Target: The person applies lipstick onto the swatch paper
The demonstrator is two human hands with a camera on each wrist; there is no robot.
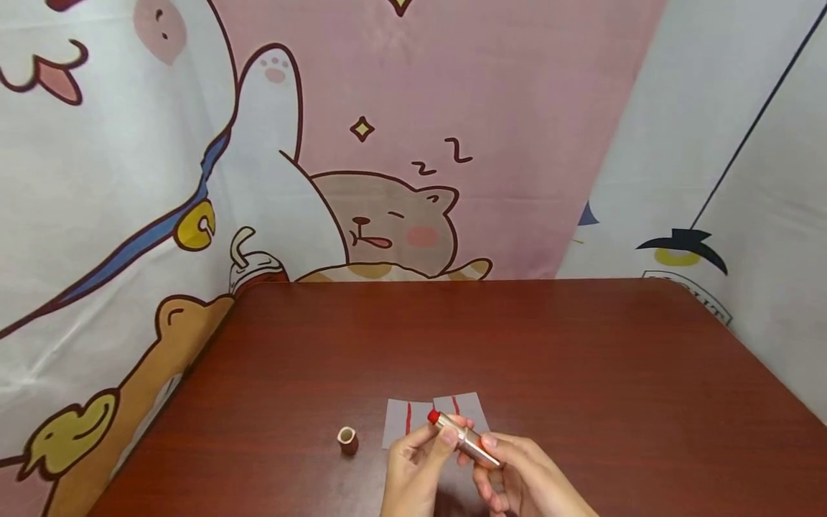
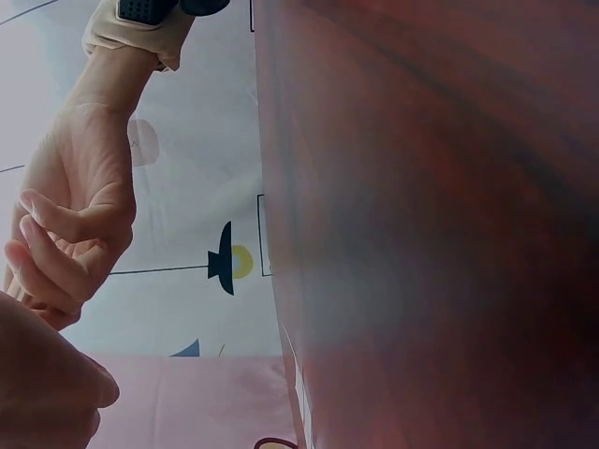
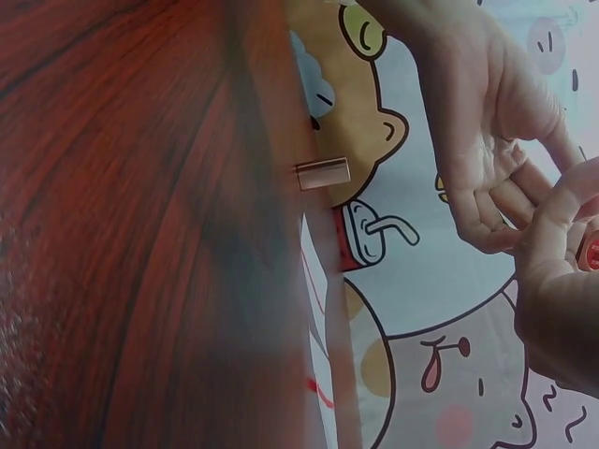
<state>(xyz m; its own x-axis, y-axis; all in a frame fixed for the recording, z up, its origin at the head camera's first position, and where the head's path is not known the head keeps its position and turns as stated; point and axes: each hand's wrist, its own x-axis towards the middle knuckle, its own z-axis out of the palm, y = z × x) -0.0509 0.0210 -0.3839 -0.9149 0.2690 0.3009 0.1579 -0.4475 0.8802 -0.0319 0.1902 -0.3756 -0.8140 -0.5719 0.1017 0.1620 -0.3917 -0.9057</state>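
A lipstick [image 1: 474,449] with its red bullet exposed is held between both hands above the table, tilted with the red tip up and to the left. My left hand [image 1: 416,470] pinches it near the upper gold section, thumb on top. The fingers of my right hand [image 1: 526,467] grip its lower base. Just left of the hands, the lipstick's cap [image 1: 348,441] stands on the table with its open end up; the right wrist view also shows this shiny cap [image 3: 323,174]. Behind the lipstick lie two pale paper pieces [image 1: 395,424], each bearing a red stroke, partly covered by the hands.
A dark reddish-brown wooden table [image 1: 484,337] extends under and beyond the hands. Around its back and sides hangs a cloth [image 1: 517,143] printed with cartoon animals. In the left wrist view, a dark device [image 2: 145,9] sits at the right wrist.
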